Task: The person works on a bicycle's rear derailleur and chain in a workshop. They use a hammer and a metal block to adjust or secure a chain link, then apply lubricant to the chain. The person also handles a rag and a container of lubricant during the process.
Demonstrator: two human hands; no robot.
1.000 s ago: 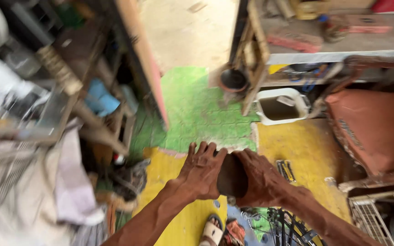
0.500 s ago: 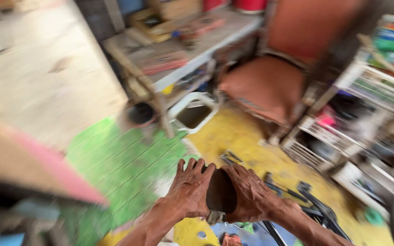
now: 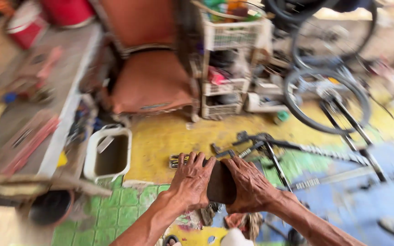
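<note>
Both hands press on a dark brown rounded piece [image 3: 221, 184], maybe rubber or leather, held low in the middle of the view above the painted floor [image 3: 169, 136]. The left hand [image 3: 192, 180] lies on its left side with fingers spread and bent over the top edge; the right hand [image 3: 251, 184] clasps its right side. To do this well, I think both palms should push evenly and the thumbs should stay under it. A white square tub [image 3: 108, 152] stands at the floor's left edge, beside a bench [image 3: 55, 95]. Labels are too blurred to read.
</note>
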